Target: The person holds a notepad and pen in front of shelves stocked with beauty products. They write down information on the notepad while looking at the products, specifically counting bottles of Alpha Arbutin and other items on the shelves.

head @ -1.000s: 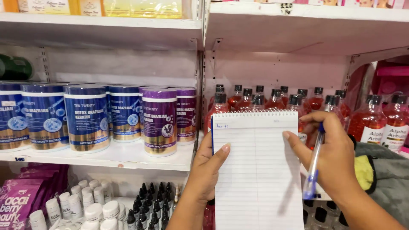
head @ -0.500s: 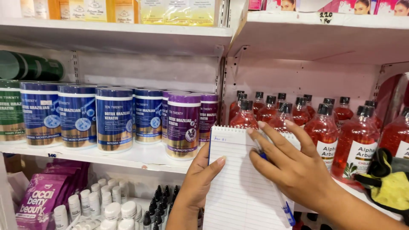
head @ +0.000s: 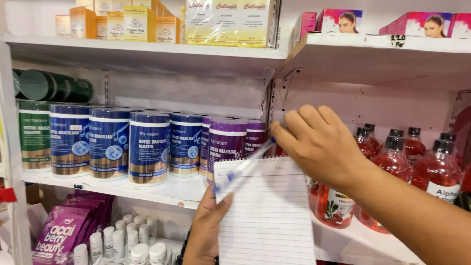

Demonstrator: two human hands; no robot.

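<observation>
Shelf (head: 162, 194) carries blue and purple jars (head: 149, 147) along its front edge, red bottles (head: 392, 167) to the right. Left hand (head: 206, 230) grips notepad (head: 267, 216) upright before the shelf edge, thumb on its left margin. Right hand (head: 319, 145) closed round pen (head: 243, 167) over the pad's top.

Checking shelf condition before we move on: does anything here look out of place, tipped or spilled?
One thing: dark green jars lie on their sides atop the upright green tub at the far left, while the blue tubs and purple tubs stand upright in rows. No spills or damage show.
</observation>
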